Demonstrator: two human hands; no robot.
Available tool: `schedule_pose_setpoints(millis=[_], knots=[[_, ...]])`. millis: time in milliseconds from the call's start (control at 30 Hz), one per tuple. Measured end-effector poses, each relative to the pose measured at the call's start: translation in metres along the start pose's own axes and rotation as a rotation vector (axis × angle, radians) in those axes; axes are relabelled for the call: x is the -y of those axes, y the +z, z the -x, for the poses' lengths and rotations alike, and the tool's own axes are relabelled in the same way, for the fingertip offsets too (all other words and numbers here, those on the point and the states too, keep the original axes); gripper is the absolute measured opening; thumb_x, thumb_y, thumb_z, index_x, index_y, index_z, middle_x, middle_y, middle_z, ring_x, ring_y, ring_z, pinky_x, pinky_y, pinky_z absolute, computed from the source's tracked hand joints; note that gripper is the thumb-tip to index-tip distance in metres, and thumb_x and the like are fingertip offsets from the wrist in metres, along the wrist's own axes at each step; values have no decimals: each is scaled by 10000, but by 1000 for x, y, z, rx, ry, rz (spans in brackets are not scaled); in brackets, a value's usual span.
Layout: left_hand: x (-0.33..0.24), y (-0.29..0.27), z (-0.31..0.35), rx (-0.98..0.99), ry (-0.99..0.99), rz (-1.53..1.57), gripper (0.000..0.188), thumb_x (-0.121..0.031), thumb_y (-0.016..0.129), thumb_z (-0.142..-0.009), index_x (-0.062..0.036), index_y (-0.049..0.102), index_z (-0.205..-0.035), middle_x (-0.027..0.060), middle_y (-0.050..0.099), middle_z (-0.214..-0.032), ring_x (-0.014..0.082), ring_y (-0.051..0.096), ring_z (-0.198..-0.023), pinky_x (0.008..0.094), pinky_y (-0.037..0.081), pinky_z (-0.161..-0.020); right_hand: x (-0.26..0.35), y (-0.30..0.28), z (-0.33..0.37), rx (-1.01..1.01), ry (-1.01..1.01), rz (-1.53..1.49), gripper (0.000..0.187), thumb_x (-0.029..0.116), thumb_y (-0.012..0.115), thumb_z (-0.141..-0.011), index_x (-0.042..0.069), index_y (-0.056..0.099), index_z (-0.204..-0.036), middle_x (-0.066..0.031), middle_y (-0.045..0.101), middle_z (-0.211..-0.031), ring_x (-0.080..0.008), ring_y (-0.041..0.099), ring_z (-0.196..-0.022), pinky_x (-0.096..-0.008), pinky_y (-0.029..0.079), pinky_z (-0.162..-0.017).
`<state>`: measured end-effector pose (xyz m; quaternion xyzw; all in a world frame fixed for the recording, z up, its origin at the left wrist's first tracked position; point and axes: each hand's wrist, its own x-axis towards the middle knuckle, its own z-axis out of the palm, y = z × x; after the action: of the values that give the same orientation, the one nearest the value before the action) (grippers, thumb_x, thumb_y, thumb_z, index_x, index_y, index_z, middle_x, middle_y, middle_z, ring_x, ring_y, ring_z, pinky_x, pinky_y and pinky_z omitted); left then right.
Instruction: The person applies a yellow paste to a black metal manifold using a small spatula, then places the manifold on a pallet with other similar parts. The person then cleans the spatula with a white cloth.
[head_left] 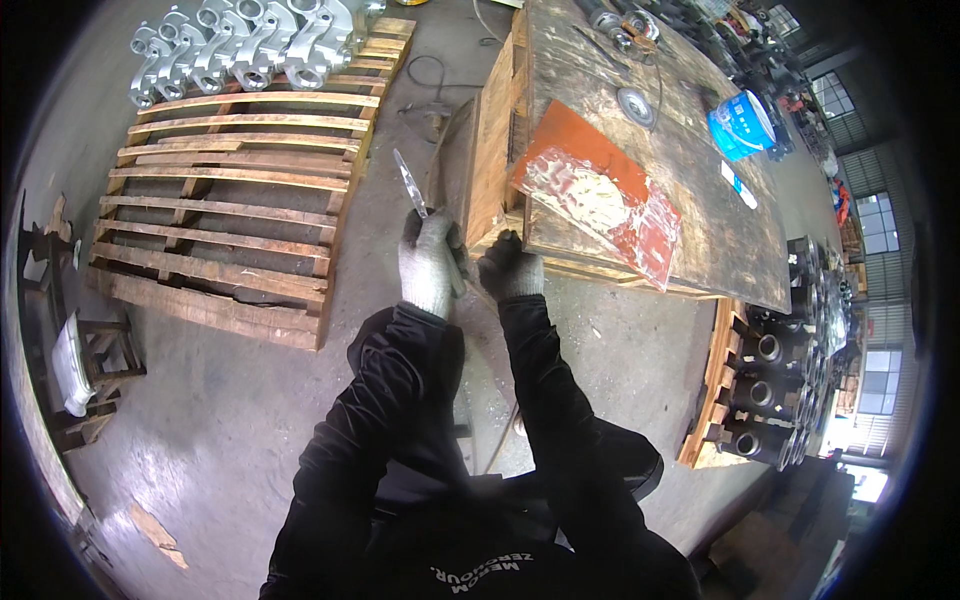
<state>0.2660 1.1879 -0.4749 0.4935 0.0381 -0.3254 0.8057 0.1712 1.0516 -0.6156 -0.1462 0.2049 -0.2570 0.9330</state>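
Note:
My left hand (428, 262), in a grey-white work glove with dark fingers, is closed around a narrow flat-bladed scraper (409, 182). Its shiny blade points up and away from me. Close by on the right, my right hand (511, 270) wears a similar glove and is curled into a fist beside the table's near left corner. Whatever it grips, if anything, is hidden. On the wooden table (690, 180), an orange-red sheet (560, 142) smeared with pale paste reaches over the near edge.
A blue bucket (741, 126), a grinding disc (636, 106) and an angle grinder (630, 32) sit on the table. At left, a slatted pallet (240, 125) carries several silver castings (255, 45). Dark flanged parts (765, 392) stand on another pallet at right. A cable (432, 75) lies on the floor.

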Motion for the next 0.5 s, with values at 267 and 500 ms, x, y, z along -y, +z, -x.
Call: schedule_pose_setpoints(millis=[267,500], knots=[[-3,-2,-4,3,-48,47,226,-338,619,-916,-118,569,-944,1,533,-732,125,505,-565,288,421,-482,30,-26,82,-374,-56,265,239,258,523,-1030,104,616,-873,85,350,-579,-87,336,-453,-253,305,-452],[10,6,-2,48,-51,15,220,-332,634,-908,-128,558,-942,-1,531,-734,129,512,-554,292,423,-462,21,-20,112,-371,-380,1178,246,263,589,-1049,52,672,-952,38,531,-665,-60,452,-574,-255,357,-510]])
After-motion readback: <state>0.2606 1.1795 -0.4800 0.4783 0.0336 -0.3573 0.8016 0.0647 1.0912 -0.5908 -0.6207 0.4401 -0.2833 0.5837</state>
